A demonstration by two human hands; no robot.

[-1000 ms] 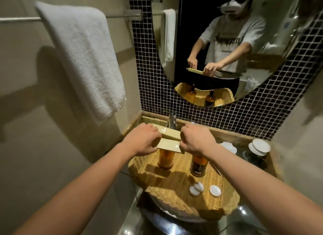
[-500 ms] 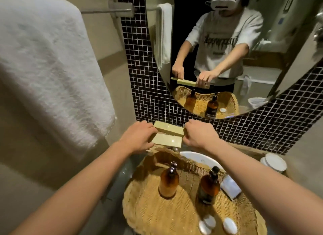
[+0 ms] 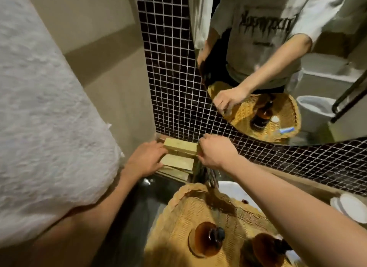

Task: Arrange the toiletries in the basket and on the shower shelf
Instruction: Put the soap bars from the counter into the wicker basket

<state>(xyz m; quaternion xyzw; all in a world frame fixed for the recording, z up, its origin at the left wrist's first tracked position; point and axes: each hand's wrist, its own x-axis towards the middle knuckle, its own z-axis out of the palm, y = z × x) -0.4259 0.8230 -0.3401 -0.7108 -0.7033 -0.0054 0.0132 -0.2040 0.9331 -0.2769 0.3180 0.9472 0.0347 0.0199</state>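
A bathroom: dark mosaic tile [image 3: 170, 71] behind a round mirror [image 3: 278, 64], a white towel [image 3: 49, 117] hanging at the left, a basin [image 3: 234, 191] below, a toilet [image 3: 313, 107] reflected in the glass.

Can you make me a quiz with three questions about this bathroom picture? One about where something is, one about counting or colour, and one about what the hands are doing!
1. Where are the two pale green boxes?
A. inside the basket
B. in the corner by the dark tiled wall
C. on the white towel

2. How many amber bottles stand in the wicker basket?
A. two
B. four
C. none

3. What are the hands doing?
A. hanging loose at the sides
B. holding the ends of the boxes
C. gripping a bottle

Answers:
1 B: the boxes sit stacked where the tiled wall meets the plain wall, above the basket.
2 A: one amber bottle and a second show from above.
3 B: the left hand and right hand each hold one end of the boxes.
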